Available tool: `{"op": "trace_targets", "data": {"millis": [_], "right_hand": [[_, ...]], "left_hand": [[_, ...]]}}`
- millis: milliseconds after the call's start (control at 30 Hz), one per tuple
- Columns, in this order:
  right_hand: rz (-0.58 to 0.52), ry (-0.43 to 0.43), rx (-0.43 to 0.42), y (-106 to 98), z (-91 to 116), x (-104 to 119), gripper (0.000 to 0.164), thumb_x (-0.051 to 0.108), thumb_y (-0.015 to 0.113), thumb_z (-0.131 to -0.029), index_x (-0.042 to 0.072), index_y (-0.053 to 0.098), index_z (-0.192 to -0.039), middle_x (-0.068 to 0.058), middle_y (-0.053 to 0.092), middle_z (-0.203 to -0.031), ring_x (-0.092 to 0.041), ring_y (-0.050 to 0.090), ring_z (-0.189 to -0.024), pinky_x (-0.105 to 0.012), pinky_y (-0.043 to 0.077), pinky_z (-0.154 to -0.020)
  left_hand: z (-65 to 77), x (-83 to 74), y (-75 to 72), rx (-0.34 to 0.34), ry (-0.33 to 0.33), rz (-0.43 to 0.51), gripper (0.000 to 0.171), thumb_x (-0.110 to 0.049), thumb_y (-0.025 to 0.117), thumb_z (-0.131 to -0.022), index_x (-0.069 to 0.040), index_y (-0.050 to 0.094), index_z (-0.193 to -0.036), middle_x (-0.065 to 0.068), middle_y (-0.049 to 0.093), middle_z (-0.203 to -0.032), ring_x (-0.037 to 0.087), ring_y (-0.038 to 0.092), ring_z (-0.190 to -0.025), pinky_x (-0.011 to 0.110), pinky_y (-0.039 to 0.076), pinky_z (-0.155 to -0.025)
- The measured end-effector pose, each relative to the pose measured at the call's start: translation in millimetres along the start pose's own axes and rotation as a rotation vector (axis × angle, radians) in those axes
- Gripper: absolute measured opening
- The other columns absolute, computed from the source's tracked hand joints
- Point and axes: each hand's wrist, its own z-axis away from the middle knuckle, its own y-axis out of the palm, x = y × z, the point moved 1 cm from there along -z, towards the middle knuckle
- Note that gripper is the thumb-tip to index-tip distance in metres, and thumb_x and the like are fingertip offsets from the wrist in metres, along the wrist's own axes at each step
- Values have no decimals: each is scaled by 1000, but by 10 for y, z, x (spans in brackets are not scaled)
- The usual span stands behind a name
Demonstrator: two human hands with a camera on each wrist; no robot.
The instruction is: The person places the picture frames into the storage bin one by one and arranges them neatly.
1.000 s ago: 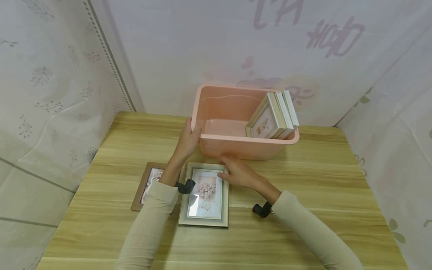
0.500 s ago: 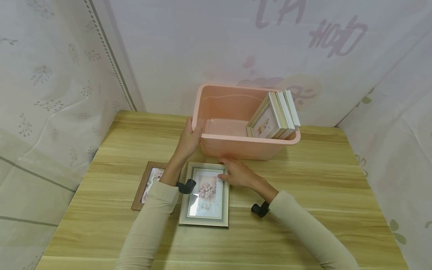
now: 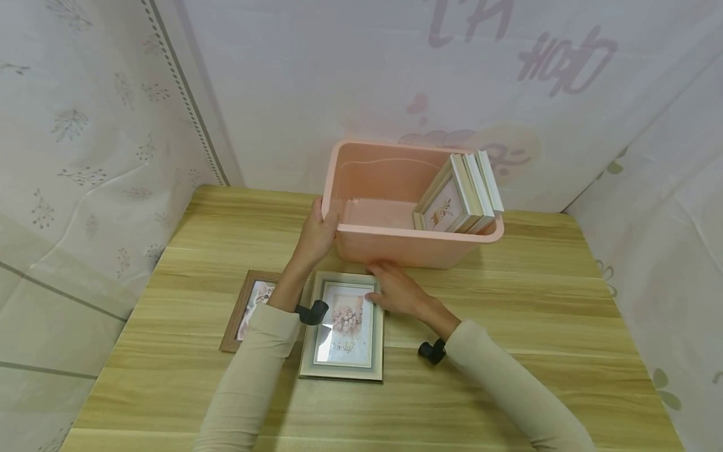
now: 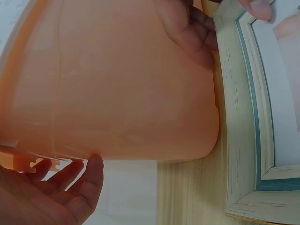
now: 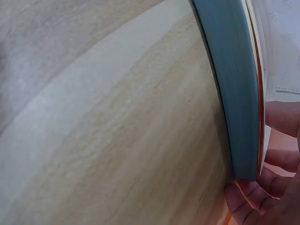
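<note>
My left hand grips the left rim of a pink plastic bin, its fingers against the bin's end in the left wrist view. My right hand pinches the far right corner of a cream picture frame that lies face up in front of the bin. Its thumb rests over the face, while the other fingers curl at the far edge. The right wrist view shows the frame's blue-grey side with fingers round its end. A brown picture frame lies partly hidden under my left forearm.
Several light picture frames stand leaning at the right end inside the bin. The bin sits near the back edge of the wooden table, close to a printed fabric wall. Fabric also hangs on both sides.
My right wrist and forearm have shifted slightly left, with the fingers still at the frame's corner. My left hand stays on the bin's rim, and the frames have not visibly moved.
</note>
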Motion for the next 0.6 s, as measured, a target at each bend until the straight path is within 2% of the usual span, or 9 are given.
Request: {"op": "trace_targets", "data": {"millis": [133, 367, 600], "right_hand": [[26, 28, -2, 12, -14, 16, 63, 26, 78, -94, -2, 52, -145, -23, 52, -147, -40, 47, -138, -50, 38, -116], [28, 62, -38, 40, -20, 41, 49, 26, 78, -94, 0, 63, -134, -19, 58, -138, -39, 53, -131, -51, 45, -108], [13, 36, -76, 56, -6, 34, 38, 20, 75, -96, -1, 67, -127, -19, 61, -129, -39, 55, -125, -49, 46, -106]], "left_hand": [[0, -1, 0, 2, -3, -3, 46, -26, 40, -108, -1, 40, -147, 11, 50, -98, 23, 48, -84, 33, 42, -71], [8, -18, -2, 7, 3, -6, 48, -26, 40, -108, -2, 38, -150, 10, 49, -97, 22, 47, -82, 32, 41, -69], [15, -4, -3, 4, 2, 1, 46, -26, 40, -109, -1, 40, -147, 10, 49, -96, 21, 46, -80, 33, 41, -68]]}}
